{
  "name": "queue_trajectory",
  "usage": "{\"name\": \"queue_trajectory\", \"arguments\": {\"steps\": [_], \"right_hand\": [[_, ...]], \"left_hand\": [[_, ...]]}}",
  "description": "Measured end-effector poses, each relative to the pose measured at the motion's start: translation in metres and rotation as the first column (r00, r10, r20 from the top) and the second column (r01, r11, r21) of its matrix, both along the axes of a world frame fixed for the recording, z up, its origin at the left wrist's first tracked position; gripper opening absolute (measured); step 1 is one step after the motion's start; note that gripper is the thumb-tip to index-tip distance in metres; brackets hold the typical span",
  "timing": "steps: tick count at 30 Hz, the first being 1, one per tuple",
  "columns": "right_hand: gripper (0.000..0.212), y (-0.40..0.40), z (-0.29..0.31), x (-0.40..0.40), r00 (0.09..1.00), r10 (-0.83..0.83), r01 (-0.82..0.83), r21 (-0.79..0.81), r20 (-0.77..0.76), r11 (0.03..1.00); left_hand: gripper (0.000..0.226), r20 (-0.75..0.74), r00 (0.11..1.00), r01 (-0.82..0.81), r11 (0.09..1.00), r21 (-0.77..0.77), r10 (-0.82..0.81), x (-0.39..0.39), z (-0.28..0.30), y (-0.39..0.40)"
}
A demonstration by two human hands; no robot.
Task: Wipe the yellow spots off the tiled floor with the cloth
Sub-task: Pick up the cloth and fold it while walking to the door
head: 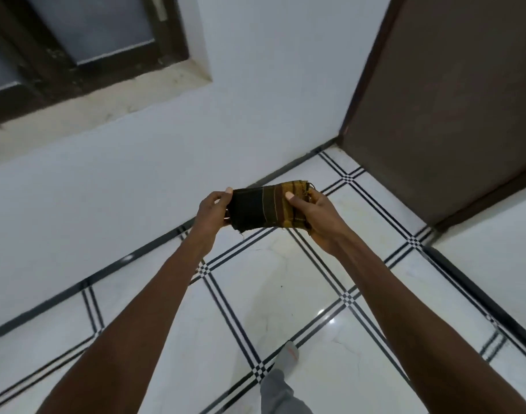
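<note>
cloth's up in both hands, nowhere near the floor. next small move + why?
Probably lower the cloth toward the floor. Left hand and right hand hold it folded in the air, clear of the tiles. No clear yellow spots show here, so the person likely has to find them first.

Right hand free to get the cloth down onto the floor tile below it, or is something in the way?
Probably yes. Both the right hand and left hand hold the cloth up in the air; the tile beneath looks bare, with only a foot nearer the person.
</note>
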State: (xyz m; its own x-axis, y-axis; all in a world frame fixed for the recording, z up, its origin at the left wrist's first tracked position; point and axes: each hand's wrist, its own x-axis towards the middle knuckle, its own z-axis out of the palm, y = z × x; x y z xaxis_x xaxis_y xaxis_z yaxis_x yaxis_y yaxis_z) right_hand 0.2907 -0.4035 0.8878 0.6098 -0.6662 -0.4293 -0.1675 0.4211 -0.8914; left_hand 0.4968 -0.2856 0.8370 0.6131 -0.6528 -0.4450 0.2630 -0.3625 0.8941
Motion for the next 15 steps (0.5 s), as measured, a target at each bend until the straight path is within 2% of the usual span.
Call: {"name": "queue_trajectory", "arguments": {"steps": [3,6,11,15], "right_hand": [[0.023,0.058,0.001,0.068,0.991,0.126,-0.128,-0.078,-0.036,0.989],[0.017,0.127,-0.001,0.128,0.963,0.259,-0.268,-0.140,-0.080,0.953],[0.024,0.277,-0.014,0.222,0.874,0.476,-0.486,-0.162,-0.099,0.859],[0.026,0.414,-0.013,0.285,0.759,0.639,-0.651,-0.164,-0.126,0.741]], "left_hand": [[0.035,0.019,0.989,-0.143,0.990,-0.004,0.143,0.041,-0.004,0.089],[0.032,0.010,0.961,-0.276,0.961,-0.014,0.276,0.069,-0.002,0.182],[0.031,-0.039,0.869,-0.495,0.867,-0.049,0.494,0.106,0.007,0.364],[0.033,-0.056,0.744,-0.668,0.740,-0.085,0.666,0.116,0.020,0.511]]}}
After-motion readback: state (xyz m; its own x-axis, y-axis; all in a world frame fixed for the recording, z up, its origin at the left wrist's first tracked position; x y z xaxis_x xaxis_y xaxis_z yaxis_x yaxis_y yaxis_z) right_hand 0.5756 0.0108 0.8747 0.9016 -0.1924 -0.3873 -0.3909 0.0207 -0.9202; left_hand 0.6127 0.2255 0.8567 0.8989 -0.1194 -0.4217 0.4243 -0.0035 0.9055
